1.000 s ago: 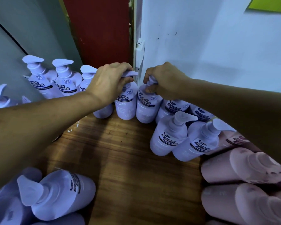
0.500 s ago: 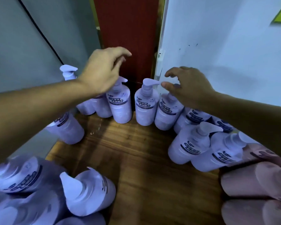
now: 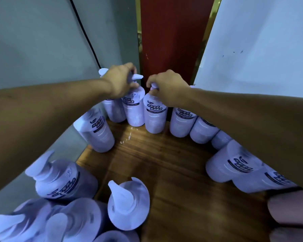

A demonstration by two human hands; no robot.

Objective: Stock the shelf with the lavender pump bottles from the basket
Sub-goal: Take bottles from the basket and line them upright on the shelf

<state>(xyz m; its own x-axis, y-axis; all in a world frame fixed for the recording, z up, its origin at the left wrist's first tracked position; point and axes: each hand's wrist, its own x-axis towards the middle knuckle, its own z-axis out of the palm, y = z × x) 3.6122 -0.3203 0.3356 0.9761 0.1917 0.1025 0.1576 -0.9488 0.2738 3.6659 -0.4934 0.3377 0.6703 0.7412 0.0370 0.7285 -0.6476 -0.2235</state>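
change — l hand (image 3: 120, 82) & r hand (image 3: 166, 88), slack before, now grip pump tops (image 3: 137, 77)

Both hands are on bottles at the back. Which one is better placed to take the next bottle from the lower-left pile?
Left, probably. The pile lies near the left hand, under that forearm; the right hand would have to cross the shelf. Each currently grips a pump head, so either must release first.

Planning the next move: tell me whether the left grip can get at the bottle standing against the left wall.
Probably yes, once freed: the left grip holds a back-row pump, but that bottle stands close below its forearm, bare shelf in front.
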